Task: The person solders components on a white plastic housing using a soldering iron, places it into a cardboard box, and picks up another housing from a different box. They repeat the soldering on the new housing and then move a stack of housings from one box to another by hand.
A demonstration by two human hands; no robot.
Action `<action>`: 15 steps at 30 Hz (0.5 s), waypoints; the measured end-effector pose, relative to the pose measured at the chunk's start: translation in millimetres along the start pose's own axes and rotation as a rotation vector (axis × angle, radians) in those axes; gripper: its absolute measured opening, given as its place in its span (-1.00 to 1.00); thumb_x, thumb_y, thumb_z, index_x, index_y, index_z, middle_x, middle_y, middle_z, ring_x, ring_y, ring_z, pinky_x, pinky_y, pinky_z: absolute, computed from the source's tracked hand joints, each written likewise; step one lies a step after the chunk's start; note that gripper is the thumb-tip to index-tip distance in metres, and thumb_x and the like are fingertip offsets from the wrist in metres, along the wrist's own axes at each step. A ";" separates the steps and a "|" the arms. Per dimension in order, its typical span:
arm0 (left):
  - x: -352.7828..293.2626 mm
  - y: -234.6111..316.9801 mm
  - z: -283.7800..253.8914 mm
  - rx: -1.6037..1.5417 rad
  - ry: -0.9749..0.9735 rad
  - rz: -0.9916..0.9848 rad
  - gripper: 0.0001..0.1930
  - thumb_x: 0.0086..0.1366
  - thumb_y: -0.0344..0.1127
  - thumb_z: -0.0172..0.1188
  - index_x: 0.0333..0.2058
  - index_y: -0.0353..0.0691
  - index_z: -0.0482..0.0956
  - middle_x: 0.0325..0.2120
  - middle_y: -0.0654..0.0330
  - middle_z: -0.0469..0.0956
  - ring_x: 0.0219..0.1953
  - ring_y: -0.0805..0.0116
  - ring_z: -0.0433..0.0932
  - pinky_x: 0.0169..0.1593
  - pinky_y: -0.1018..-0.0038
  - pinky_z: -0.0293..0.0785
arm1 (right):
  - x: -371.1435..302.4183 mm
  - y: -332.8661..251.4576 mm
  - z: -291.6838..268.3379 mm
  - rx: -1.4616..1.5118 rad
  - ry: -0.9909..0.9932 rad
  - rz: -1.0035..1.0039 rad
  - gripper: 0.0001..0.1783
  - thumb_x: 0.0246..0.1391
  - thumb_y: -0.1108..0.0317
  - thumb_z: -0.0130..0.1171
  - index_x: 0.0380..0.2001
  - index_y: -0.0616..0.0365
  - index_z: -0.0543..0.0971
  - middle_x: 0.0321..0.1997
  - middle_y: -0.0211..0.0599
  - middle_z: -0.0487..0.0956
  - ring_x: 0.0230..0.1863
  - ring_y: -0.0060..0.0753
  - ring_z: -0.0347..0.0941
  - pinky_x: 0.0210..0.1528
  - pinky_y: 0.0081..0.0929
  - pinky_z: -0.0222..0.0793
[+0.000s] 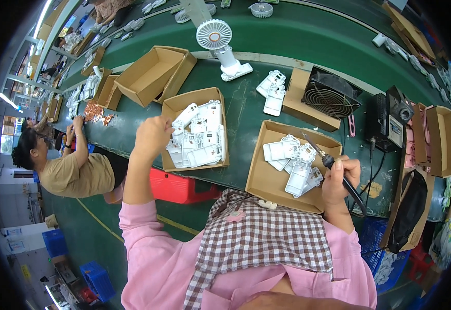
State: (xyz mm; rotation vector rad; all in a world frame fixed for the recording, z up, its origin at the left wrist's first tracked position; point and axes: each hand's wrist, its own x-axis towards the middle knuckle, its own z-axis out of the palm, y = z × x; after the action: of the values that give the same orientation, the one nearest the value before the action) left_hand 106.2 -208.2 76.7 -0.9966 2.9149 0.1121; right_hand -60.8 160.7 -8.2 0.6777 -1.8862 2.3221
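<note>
Over the right brown cardboard box [259,178]: black-handled soldering iron [329,161], right grip [340,181] clamped on its handle. Hold likely-hot tip clear of white plastic housings [298,178] below. Left grip [153,135] curled by left brown cardboard box [194,169]; can't tell if pinching anything.

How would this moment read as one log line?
left hand: curled near box of white casings; right hand: gripping soldering iron; second box: more white casings

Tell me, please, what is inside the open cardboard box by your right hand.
The cardboard box holds several white plastic casings, heaped and overlapping. The right hand and soldering iron hide part of its right side; whatever lies beneath the casings is covered.
</note>
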 end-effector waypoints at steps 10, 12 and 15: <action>-31.3 -23.4 40.2 0.117 0.025 0.350 -0.67 -0.20 -0.54 0.28 -0.34 -0.24 0.51 -0.46 0.05 0.53 -0.24 0.00 0.46 -0.14 0.25 0.44 | -0.1 -2.0 -0.7 0.004 -0.020 0.040 -0.82 0.12 0.43 0.06 -0.50 0.14 0.29 -0.63 -0.43 0.33 -0.63 -0.70 0.15 -0.53 -0.70 0.08; -27.3 -28.6 40.5 0.129 -0.003 0.339 -0.73 -0.17 -0.54 0.26 -0.39 -0.25 0.51 -0.47 0.05 0.54 -0.27 0.00 0.48 -0.17 0.23 0.44 | -0.2 -3.3 -0.3 0.002 -0.026 0.046 -0.82 0.12 0.43 0.06 -0.50 0.14 0.29 -0.63 -0.43 0.32 -0.63 -0.70 0.15 -0.53 -0.70 0.07; -20.2 -37.8 30.1 0.105 -0.063 0.327 -0.86 -0.09 -0.52 0.22 -0.47 -0.24 0.51 -0.51 0.02 0.54 -0.34 0.00 0.51 -0.25 0.19 0.45 | 0.3 -4.2 1.1 -0.010 -0.032 0.049 -0.81 0.12 0.42 0.05 -0.51 0.13 0.28 -0.63 -0.43 0.32 -0.64 -0.71 0.14 -0.54 -0.71 0.06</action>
State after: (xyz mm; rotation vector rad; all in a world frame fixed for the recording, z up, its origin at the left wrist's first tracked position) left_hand 146.3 -223.0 46.5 -0.4866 2.9623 0.0036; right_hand -59.4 160.6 -4.1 0.6789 -1.9487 2.3430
